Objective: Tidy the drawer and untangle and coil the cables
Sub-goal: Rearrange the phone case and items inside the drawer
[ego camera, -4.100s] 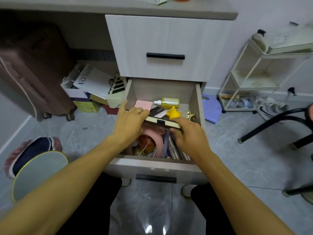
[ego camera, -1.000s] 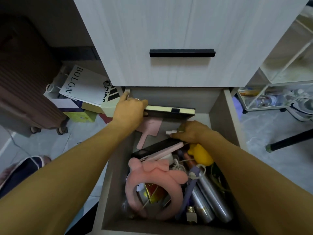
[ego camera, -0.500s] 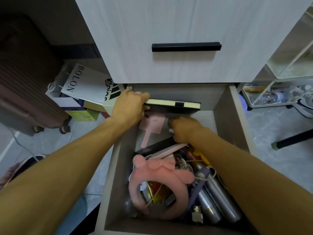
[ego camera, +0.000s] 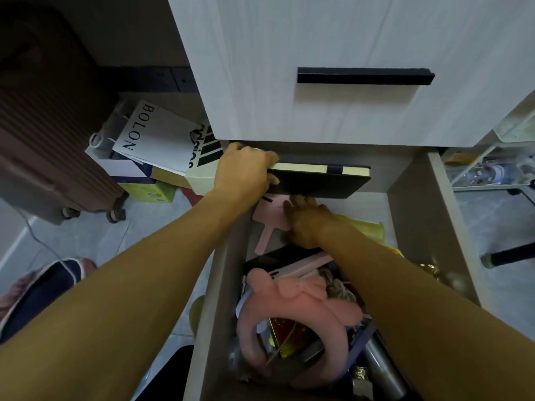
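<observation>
The lower drawer [ego camera: 220,285] stands pulled out and full of clutter. My left hand [ego camera: 246,172] grips the left end of a black notebook [ego camera: 318,183], held level over the drawer's back end. Just below the notebook, my right hand [ego camera: 307,221] rests on a pink hand mirror [ego camera: 269,224]; its fingertips are hidden from me. A tangle of white cable [ego camera: 341,290] lies in the middle, partly under my right forearm. A pink plush headband [ego camera: 289,314] covers the front, with silver cylinders [ego camera: 382,369] and a yellow item [ego camera: 364,227] beside it.
The upper drawer is closed, its black handle [ego camera: 364,76] right above my hands. Left of the cabinet are a brown suitcase [ego camera: 43,125], a white BOLON bag [ego camera: 150,134] and boxes. A white rack [ego camera: 492,169] and a black chair leg [ego camera: 509,256] stand at the right.
My left hand has carried the notebook to the drawer's back end. My right hand slid back and left onto the pink mirror under it. My head moved closer.
</observation>
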